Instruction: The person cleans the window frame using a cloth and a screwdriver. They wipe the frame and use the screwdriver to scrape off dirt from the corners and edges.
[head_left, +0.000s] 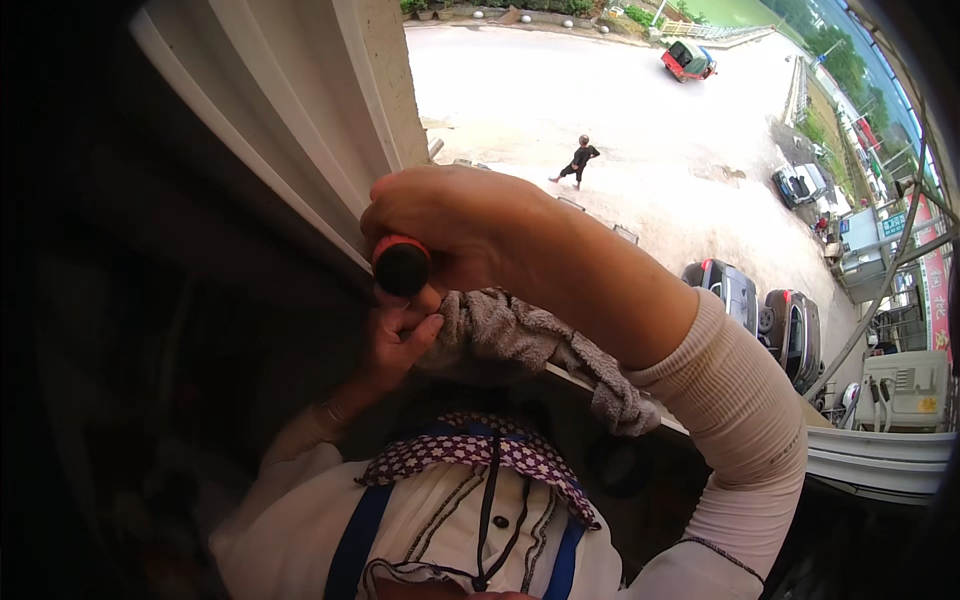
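My right hand (427, 217) reaches across from the right, its fingers wrapped around a hand tool with a red-and-black handle (401, 268). The black round butt of that handle faces me, and its working end is hidden. Just below it is my left hand (401, 337), thumb and fingers bent close together near the tool. Whether the left fingers pinch anything cannot be made out in the shade. A crumpled grey-brown towel (510, 330) lies along the sill right beside both hands. Ribbed white panelling (300, 97) rises at the upper left, close to my right knuckles.
A pale sill edge (671, 425) runs beneath my right forearm. Outside, a person (579, 161) is on the bright paved ground, with a red three-wheeler (688, 61) beyond and parked cars (793, 337) to the right. A beige outdoor unit (904, 390) stands at far right. Deep shadow fills the left.
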